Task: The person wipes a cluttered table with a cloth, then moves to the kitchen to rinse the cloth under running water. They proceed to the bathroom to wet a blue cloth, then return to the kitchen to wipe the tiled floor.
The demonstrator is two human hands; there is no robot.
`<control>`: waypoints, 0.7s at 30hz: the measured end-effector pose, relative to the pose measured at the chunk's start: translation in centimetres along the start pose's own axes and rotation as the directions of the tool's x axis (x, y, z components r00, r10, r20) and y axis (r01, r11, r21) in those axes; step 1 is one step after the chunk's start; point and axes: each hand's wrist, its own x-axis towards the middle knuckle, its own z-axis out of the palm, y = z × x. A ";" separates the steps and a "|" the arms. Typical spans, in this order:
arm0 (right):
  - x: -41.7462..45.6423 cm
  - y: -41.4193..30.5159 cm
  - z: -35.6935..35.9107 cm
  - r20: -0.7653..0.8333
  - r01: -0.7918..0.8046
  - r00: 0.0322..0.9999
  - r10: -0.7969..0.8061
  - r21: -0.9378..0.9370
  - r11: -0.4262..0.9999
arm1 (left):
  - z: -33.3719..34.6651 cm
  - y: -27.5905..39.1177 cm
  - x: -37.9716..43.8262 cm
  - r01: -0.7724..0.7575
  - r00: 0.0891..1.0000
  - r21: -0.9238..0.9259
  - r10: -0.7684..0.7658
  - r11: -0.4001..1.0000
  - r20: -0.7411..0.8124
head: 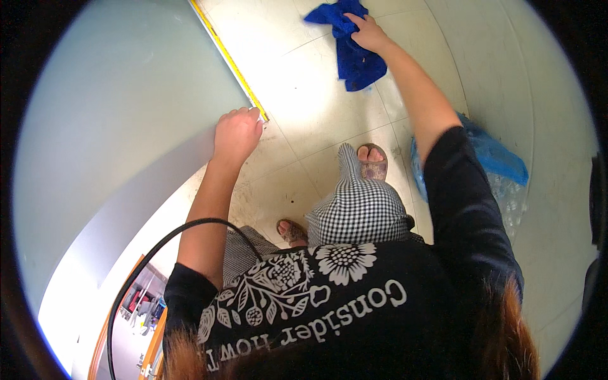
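My right hand point(368, 35) grips a bunched dark blue cloth point(361, 69), which hangs down over the pale tiled floor. Beside the lower corner of a pale blue-grey wall or panel point(142, 71), my left hand point(237, 133) has its fingers curled. A small white patch shows at its fingertips, and whether the hand holds something or only braces on the corner is hidden. A yellow strip point(232, 69) with dark marks runs along the foot of that panel and ends near the left hand.
A blue plastic bag point(494, 147) with clear plastic in it leans by the pale wall point(551, 142) at right. Below me are my sandaled feet point(373, 164). A black cable point(156, 247) arcs past my left arm. A wood-framed doorway point(137, 318) shows at lower left.
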 end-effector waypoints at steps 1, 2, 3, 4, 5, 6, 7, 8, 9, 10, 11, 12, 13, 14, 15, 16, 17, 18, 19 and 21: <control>0.4 1.0 2.2 -0.021 -0.078 0.997 0.076 -0.118 0.990 | 0.1 0.1 0.5 -0.005 1.000 -0.001 0.005 1.000 0.002; 0.8 0.6 3.9 -0.035 -0.143 0.990 0.139 -0.228 0.963 | 0.1 0.1 0.4 -0.002 1.000 -0.004 0.002 1.000 0.009; -2.2 -3.9 6.0 0.019 -0.068 0.997 0.080 -0.368 0.927 | 0.4 -0.5 -0.6 0.043 0.999 -0.013 -0.043 0.999 0.022; -5.1 -5.7 8.7 0.036 0.087 0.996 -0.079 -0.442 0.893 | 0.1 -0.5 -0.9 0.050 0.999 -0.016 -0.049 0.999 0.023; -7.6 -6.1 12.1 0.161 0.148 0.982 -0.099 -0.332 0.932 | 0.0 -0.3 -0.5 0.039 0.999 -0.010 -0.038 0.999 0.022; -10.9 -5.9 15.4 0.379 0.355 0.895 -0.237 -0.280 0.892 | 0.0 -0.1 0.0 0.019 1.000 -0.005 -0.019 1.000 0.019; -14.2 -7.3 16.7 0.620 0.431 0.720 -0.311 -0.049 0.901 | 0.2 -0.1 -0.1 0.019 1.000 -0.001 -0.019 1.000 0.019; -17.0 -9.0 15.3 0.764 0.688 0.411 -0.498 0.099 0.719 | 0.5 -0.2 -0.7 0.047 0.998 0.014 -0.047 0.999 0.041; -17.2 -6.8 19.6 0.743 0.600 0.248 -0.622 0.386 0.700 | 0.0 0.5 0.1 0.010 0.999 0.042 -0.013 0.999 0.051; -18.0 -7.9 17.4 0.731 0.380 0.352 -0.584 0.459 0.803 | 0.4 0.2 -0.2 0.025 0.997 0.060 -0.029 0.998 0.074; -17.0 -8.0 15.6 0.573 0.333 0.418 -0.705 0.626 0.705 | 0.8 -0.2 -0.1 0.002 0.999 0.050 -0.004 0.999 0.045; -16.1 -8.2 12.1 0.487 0.241 0.536 -0.689 0.695 0.678 | 1.0 -0.4 -0.7 -0.013 1.000 0.038 0.012 0.999 0.022; -15.0 -7.6 8.3 0.402 0.151 0.659 -0.636 0.758 0.635 | 1.4 -0.4 -0.9 -0.042 0.999 0.021 0.042 0.999 0.001; -13.5 -6.0 5.6 0.251 0.231 0.785 -0.567 0.730 0.643 | 1.4 -0.3 -0.9 -0.028 0.999 0.019 0.028 0.999 0.030; -12.0 -4.9 1.6 0.232 0.167 0.877 -0.421 0.674 0.719 | 1.3 -0.4 -0.9 -0.009 0.998 0.020 0.007 1.000 0.054; -10.4 -2.1 -0.6 0.057 0.278 0.912 -0.406 0.640 0.716 | 1.1 -0.3 -0.8 -0.006 0.997 0.023 0.004 1.000 0.079; -9.2 0.7 -2.7 -0.018 0.256 0.962 -0.272 0.404 0.878 | 1.1 -0.3 -0.8 -0.019 0.996 0.035 0.016 0.999 0.092; -8.8 3.0 -3.9 -0.127 0.164 0.983 -0.131 0.305 0.938 | 1.0 -0.4 -0.7 -0.027 0.995 0.047 0.023 0.999 0.098; -9.0 4.3 -3.9 -0.176 -0.096 0.975 0.134 0.208 0.973 | 1.0 -0.5 -0.5 -0.033 0.994 0.062 0.026 0.998 0.102; -10.9 6.7 0.7 -0.254 -0.419 0.869 0.424 0.077 0.905 | 0.8 -0.6 -0.1 -0.092 0.995 0.021 0.091 0.996 0.046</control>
